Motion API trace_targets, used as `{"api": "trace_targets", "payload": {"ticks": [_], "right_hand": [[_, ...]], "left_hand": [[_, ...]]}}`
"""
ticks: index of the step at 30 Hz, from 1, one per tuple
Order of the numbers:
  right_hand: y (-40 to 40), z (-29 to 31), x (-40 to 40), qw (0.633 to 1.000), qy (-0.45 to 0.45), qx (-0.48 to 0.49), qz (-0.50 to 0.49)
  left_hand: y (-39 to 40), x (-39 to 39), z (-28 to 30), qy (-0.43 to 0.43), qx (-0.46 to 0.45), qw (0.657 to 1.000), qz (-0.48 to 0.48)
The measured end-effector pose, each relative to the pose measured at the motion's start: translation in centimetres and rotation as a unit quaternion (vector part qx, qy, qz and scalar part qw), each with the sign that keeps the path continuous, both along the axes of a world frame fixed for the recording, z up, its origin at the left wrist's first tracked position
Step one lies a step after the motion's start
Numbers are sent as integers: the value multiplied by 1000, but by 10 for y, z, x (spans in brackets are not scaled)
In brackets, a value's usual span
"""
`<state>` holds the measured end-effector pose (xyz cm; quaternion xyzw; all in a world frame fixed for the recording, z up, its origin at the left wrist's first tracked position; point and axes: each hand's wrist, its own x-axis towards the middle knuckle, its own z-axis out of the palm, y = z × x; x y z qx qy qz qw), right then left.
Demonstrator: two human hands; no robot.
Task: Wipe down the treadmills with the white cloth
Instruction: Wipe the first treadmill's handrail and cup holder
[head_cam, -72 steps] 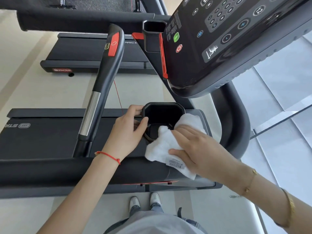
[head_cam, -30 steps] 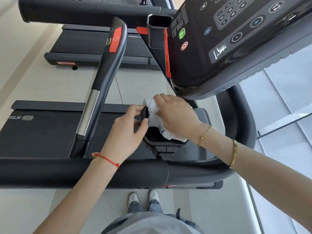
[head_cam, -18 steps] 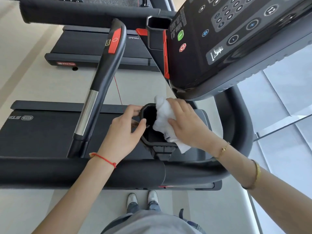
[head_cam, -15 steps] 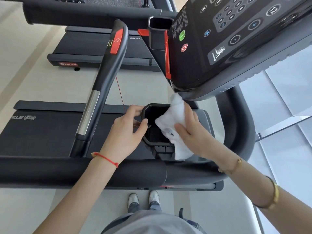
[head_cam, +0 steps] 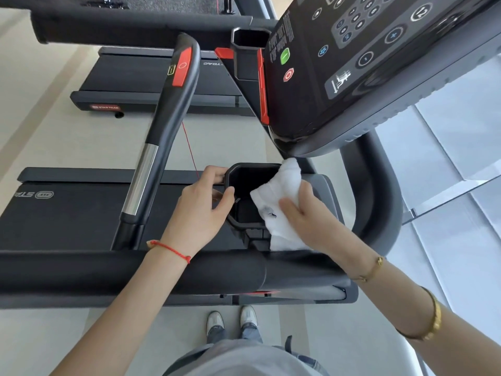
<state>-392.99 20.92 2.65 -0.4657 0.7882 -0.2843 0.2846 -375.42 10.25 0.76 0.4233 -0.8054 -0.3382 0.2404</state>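
Observation:
I stand at a black treadmill, its console (head_cam: 366,63) up at the top right and its belt (head_cam: 67,213) at the left. A black cup holder (head_cam: 244,213) sits below the console. My left hand (head_cam: 198,210) grips the holder's left rim, thumb inside and fingers over the far edge. My right hand (head_cam: 311,215) holds the white cloth (head_cam: 279,196) and presses it over the holder's right rim. The cloth's top corner reaches the console's lower edge.
A black handrail (head_cam: 168,126) with a red button and a silver section slants up at the left. A thick padded bar (head_cam: 130,270) crosses in front of me. A second treadmill (head_cam: 151,85) stands behind. Glass panels (head_cam: 461,172) lie at the right. My shoes show below.
My right hand has swept the cloth from the holder's near right edge round its far rim and back to the right side. My left hand has kept its grip on the left rim.

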Motion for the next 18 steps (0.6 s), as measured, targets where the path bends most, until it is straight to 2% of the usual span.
{"api": "trace_targets", "payload": {"ticks": [3, 6, 9, 13, 15, 18], "right_hand": [[21, 6, 4, 998, -58, -30, -16], [40, 12, 12, 998, -46, -50, 10], [49, 16, 18, 995, 8, -72, 71], [47, 26, 15, 965, 119, -92, 214], [42, 34, 2, 956, 93, -58, 271], [31, 50, -19, 953, -13, 12, 302]], "left_hand": [[0, 0, 1, 1, 6, 1000, -5], [-1, 1, 1, 0, 10, 1000, -4], [-2, 0, 0, 0, 12, 1000, -6], [-3, 2, -1, 3, 10, 1000, -11], [-3, 2, -3, 2, 7, 1000, -13], [-4, 3, -4, 7, 20, 1000, -13]]}}
